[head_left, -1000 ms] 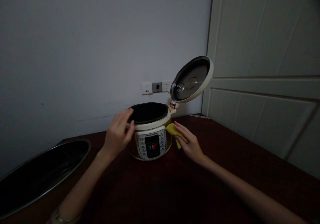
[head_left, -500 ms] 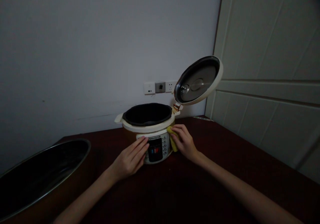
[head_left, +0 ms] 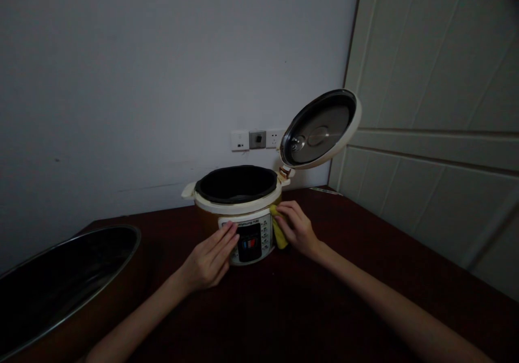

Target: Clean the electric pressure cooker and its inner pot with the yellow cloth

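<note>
An electric pressure cooker [head_left: 239,209] with a white rim and brown body stands on the dark red table, its lid [head_left: 320,133] swung up on the hinge at the right. Inside sits a dark inner pot [head_left: 237,184]. My left hand [head_left: 211,257] rests with fingers stretched out against the left part of the control panel [head_left: 250,243]. At the panel's right edge, my right hand [head_left: 298,228] pinches a yellow cloth [head_left: 279,232] and presses it to the cooker's side. The cloth's lower end hangs beneath the fingers.
A large brown container [head_left: 81,292] with a metal rim stands close by at the left. Behind the cooker, wall sockets [head_left: 257,139] are set in the pale wall [head_left: 141,81]. A panelled white surface [head_left: 430,136] borders the table [head_left: 365,244] on the right.
The view has shifted slightly, so everything sits a little further left. My right hand keeps the cloth at the cooker's side, and the cloth's lower end hangs looser. My left hand stays on the panel.
</note>
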`<state>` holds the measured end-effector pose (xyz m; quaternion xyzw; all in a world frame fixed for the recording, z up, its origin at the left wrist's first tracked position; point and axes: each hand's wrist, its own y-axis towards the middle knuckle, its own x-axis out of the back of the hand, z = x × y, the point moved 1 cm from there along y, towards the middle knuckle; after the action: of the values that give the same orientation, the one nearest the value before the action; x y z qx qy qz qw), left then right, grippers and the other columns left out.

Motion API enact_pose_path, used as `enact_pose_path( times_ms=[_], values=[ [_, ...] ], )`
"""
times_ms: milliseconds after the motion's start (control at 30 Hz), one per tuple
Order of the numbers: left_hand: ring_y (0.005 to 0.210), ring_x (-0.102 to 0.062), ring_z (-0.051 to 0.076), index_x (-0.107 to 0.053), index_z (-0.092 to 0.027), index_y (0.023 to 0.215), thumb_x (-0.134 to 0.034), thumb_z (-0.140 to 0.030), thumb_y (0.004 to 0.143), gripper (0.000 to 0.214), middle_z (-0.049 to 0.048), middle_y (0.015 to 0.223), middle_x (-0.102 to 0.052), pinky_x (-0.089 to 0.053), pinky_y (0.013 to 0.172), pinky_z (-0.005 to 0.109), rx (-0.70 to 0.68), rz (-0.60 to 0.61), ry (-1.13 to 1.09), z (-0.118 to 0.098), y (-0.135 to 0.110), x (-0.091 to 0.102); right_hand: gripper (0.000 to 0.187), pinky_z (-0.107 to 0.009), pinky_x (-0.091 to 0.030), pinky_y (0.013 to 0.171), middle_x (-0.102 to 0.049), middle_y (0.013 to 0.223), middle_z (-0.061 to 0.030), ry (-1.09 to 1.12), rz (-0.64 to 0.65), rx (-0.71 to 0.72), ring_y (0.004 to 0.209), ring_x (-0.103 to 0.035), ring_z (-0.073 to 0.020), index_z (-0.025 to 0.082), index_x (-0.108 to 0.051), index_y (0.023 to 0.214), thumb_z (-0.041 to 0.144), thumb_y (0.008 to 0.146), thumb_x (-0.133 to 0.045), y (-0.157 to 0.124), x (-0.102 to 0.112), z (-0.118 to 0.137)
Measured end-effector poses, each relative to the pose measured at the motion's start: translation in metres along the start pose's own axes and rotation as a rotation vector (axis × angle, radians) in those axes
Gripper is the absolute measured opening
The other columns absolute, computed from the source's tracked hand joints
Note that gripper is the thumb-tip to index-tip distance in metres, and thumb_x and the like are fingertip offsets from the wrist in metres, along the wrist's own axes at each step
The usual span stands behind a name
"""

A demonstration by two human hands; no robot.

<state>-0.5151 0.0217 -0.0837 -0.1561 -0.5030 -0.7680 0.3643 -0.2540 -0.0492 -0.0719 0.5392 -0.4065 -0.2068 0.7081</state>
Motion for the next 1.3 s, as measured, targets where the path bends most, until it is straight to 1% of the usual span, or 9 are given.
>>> enact_pose_path(
  times_ms=[233, 467, 567, 700, 800, 1000, 1100, 1233, 1300],
  values=[
    [0.133, -0.028, 0.035, -0.02, -0.002, 0.142, -0.044, -0.003, 0.078, 0.068, 0.0229, 0.144, -0.031, -0.047, 0.096, 0.051, -0.025, 0.014, -0.017, 0.0, 0.002, 0.004, 0.032, -0.036, -0.05, 0.076, -0.057, 0.094, -0.0092, -0.002, 0.149, 0.2, 0.088, -0.053, -0.0192, 0.018, -0.054, 0.113, 0.008, 0.083, -0.052, -0.023, -0.003, 0.01],
    [0.134, -0.027, 0.035, -0.02, -0.001, 0.142, -0.044, -0.003, 0.078, 0.068, 0.024, 0.143, -0.032, -0.046, 0.097, 0.051, -0.023, 0.018, -0.016, 0.0, 0.001, 0.004, 0.02, -0.032, -0.05, 0.075, -0.056, 0.094, -0.007, 0.147, 0.008, -0.043, 0.088, -0.055, -0.0176, 0.02, -0.058, 0.102, 0.011, 0.085, -0.052, -0.006, -0.004, 0.007],
    [0.133, -0.027, 0.036, -0.022, 0.001, 0.141, -0.045, -0.003, 0.077, 0.067, 0.026, 0.141, -0.034, -0.046, 0.097, 0.051, -0.03, 0.022, -0.013, 0.0, 0.002, 0.004, 0.018, -0.033, -0.05, 0.076, -0.057, 0.094, -0.007, 0.184, -0.002, -0.109, 0.089, -0.056, -0.0178, 0.021, -0.058, 0.1, 0.013, 0.086, -0.051, -0.01, -0.005, 0.006],
    [0.133, -0.027, 0.038, -0.023, 0.003, 0.14, -0.044, -0.002, 0.077, 0.066, 0.0268, 0.142, -0.032, -0.045, 0.096, 0.053, -0.045, 0.023, -0.014, 0.0, 0.002, 0.005, 0.021, -0.034, -0.05, 0.075, -0.057, 0.095, -0.0075, 0.158, 0.084, -0.054, 0.09, -0.055, -0.0183, 0.022, -0.059, 0.102, 0.011, 0.086, -0.051, -0.018, -0.002, 0.006],
    [0.133, -0.026, 0.038, -0.024, 0.003, 0.139, -0.043, -0.002, 0.077, 0.065, 0.0267, 0.143, -0.03, -0.045, 0.097, 0.053, -0.042, 0.027, -0.014, -0.001, 0.003, 0.006, 0.024, -0.035, -0.05, 0.075, -0.057, 0.095, -0.0074, 0.132, 0.123, 0.023, 0.088, -0.054, -0.0187, 0.023, -0.058, 0.104, 0.011, 0.085, -0.051, -0.007, 0.003, 0.004],
    [0.134, -0.025, 0.037, -0.024, 0.001, 0.14, -0.043, -0.001, 0.078, 0.065, 0.0247, 0.144, -0.03, -0.044, 0.098, 0.052, -0.027, 0.021, -0.018, -0.002, 0.004, 0.006, 0.024, -0.038, -0.049, 0.078, -0.058, 0.096, -0.0072, 0.125, -0.034, -0.013, 0.092, -0.054, -0.0197, 0.024, -0.058, 0.104, 0.01, 0.085, -0.051, 0.017, 0.0, 0.002],
    [0.134, -0.025, 0.037, -0.024, 0.001, 0.14, -0.043, -0.001, 0.078, 0.066, 0.0248, 0.144, -0.03, -0.044, 0.098, 0.052, -0.024, 0.033, -0.02, -0.002, 0.004, 0.007, 0.027, -0.038, -0.05, 0.077, -0.058, 0.095, -0.0071, 0.142, -0.04, -0.022, 0.091, -0.054, -0.0198, 0.024, -0.058, 0.106, 0.009, 0.085, -0.05, -0.001, -0.006, 0.004],
    [0.134, -0.024, 0.037, -0.024, 0.001, 0.14, -0.042, -0.002, 0.078, 0.065, 0.0247, 0.145, -0.029, -0.044, 0.099, 0.052, -0.027, 0.035, -0.016, -0.001, 0.002, 0.006, 0.03, -0.035, -0.05, 0.073, -0.057, 0.095, -0.0078, 0.175, 0.091, 0.001, 0.089, -0.054, -0.0185, 0.022, -0.057, 0.108, 0.006, 0.084, -0.05, -0.034, -0.007, 0.008],
    [0.134, -0.025, 0.038, -0.024, 0.002, 0.14, -0.043, -0.002, 0.077, 0.065, 0.0248, 0.145, -0.027, -0.044, 0.098, 0.052, -0.03, 0.031, -0.009, -0.001, 0.001, 0.005, 0.029, -0.034, -0.05, 0.073, -0.058, 0.095, -0.0081, 0.185, 0.145, 0.0, 0.088, -0.054, -0.0183, 0.021, -0.058, 0.107, 0.007, 0.084, -0.051, -0.037, -0.006, 0.008]
  ],
)
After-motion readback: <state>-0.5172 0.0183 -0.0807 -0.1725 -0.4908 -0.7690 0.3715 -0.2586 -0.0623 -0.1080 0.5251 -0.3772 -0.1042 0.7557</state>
